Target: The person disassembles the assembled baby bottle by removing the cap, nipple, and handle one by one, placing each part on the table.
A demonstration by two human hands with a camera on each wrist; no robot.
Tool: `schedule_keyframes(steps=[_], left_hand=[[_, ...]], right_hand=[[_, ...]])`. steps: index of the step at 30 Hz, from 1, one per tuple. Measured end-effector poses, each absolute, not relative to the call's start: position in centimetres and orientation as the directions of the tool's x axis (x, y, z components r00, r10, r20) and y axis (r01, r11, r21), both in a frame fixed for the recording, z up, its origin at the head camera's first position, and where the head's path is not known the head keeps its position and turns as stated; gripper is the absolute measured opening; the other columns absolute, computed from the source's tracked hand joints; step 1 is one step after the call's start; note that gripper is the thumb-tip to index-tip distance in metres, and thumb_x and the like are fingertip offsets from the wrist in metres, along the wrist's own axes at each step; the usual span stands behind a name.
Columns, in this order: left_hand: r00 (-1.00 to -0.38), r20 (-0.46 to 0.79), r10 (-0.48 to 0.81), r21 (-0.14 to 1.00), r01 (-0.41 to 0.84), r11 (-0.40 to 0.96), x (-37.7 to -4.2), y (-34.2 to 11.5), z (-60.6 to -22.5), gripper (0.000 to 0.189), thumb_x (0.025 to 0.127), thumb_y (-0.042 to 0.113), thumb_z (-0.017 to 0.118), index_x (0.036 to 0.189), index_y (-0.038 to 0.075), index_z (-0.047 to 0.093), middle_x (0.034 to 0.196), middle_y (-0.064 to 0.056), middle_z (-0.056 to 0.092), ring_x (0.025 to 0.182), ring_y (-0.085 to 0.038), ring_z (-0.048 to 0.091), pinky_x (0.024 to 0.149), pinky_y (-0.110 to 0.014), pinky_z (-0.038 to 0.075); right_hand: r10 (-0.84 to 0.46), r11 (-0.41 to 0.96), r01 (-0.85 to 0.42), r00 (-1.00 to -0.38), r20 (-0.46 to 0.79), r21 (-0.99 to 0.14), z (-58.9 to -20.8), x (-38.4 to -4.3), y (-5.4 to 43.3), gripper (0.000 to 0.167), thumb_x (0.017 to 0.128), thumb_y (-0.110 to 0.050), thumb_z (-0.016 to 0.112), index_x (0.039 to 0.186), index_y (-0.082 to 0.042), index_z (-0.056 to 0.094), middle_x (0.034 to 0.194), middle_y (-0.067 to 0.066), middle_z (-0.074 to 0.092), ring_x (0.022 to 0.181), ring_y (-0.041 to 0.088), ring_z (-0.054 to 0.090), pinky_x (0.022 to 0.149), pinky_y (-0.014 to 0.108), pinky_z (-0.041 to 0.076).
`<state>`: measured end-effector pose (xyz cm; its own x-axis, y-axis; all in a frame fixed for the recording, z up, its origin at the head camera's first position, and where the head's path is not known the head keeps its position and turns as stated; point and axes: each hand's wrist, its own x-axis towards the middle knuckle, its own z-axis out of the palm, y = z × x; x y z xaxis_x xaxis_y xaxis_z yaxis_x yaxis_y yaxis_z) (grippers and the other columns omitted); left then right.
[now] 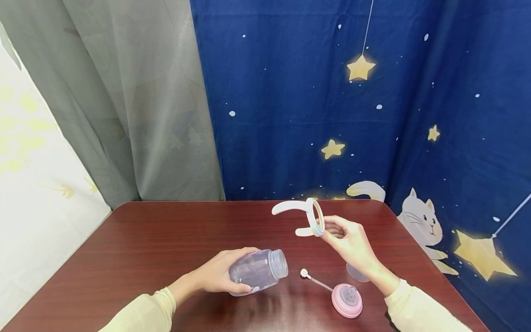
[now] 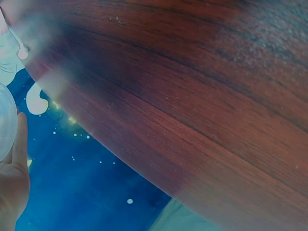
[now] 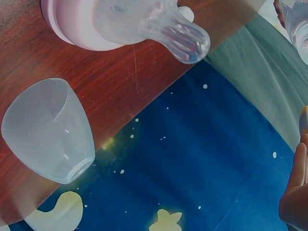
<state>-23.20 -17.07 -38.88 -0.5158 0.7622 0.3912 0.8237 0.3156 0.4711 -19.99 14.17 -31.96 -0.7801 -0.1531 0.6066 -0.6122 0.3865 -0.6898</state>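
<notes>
I see the left hand (image 1: 220, 273) curled round a clear bottle (image 1: 252, 270), near centre; the right hand (image 1: 350, 237) pinches a white handle ring (image 1: 309, 216), farther right. A pink teat collar (image 1: 347, 301) lies near right; the right forearm (image 1: 383, 277) partly hides a clear cup (image 1: 356, 274). My wrist views crop both hands.

Your left grip (image 1: 224, 273) was curved in a hold, thumb (image 1: 240, 288) on the nearer side, its left forearm (image 1: 155, 305) reaching forward and inward. Your right grip (image 1: 349, 239), raised higher, pinched between thumb and fingers while the right forearm (image 1: 408, 302) slanted inward. Pale sleeves (image 1: 143, 314) left both wrists (image 1: 382, 275) bare.
</notes>
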Motion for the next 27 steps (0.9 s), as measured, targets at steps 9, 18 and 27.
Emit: schedule_keyframes(steps=[9, 18, 27], left_hand=[[-0.514, 0.398, 0.760, 0.467, 0.826, 0.315, -23.3, -17.2, -39.1, 0.071, 0.069, 0.043, 0.070, 0.129, 0.019, 0.039, 0.111, 0.009, 0.053, 0.090, -0.006, 0.052, 0.073, -0.025, 0.044], [-0.513, 0.394, 0.762, 0.479, 0.823, 0.306, -23.4, -17.4, -39.0, 0.070, 0.070, 0.042, 0.070, 0.128, 0.019, 0.040, 0.110, 0.008, 0.054, 0.089, -0.006, 0.053, 0.072, -0.026, 0.044], [-0.502, 0.401, 0.766, 0.480, 0.828, 0.291, -23.7, -17.5, -39.1, 0.068, 0.071, 0.041, 0.069, 0.128, 0.018, 0.040, 0.109, 0.007, 0.054, 0.088, -0.007, 0.053, 0.071, -0.025, 0.044]], right_hand=[[-0.109, 0.340, -0.594, -0.795, 0.597, -0.729, -33.4, -22.0, 15.1, 0.025, 0.074, -0.005, 0.070, 0.097, -0.003, 0.064, 0.081, 0.004, 0.066, 0.074, 0.013, 0.063, 0.065, 0.024, 0.048], [-0.070, 0.374, -0.574, -0.801, 0.595, -0.729, -32.9, -22.7, 14.8, 0.026, 0.074, -0.008, 0.070, 0.099, -0.003, 0.064, 0.084, 0.008, 0.066, 0.076, 0.013, 0.062, 0.066, 0.022, 0.047], [-0.057, 0.399, -0.576, -0.792, 0.608, -0.714, -31.2, -22.1, 13.6, 0.022, 0.074, 0.000, 0.067, 0.096, 0.003, 0.063, 0.083, 0.014, 0.065, 0.074, 0.013, 0.062, 0.065, 0.019, 0.047]])
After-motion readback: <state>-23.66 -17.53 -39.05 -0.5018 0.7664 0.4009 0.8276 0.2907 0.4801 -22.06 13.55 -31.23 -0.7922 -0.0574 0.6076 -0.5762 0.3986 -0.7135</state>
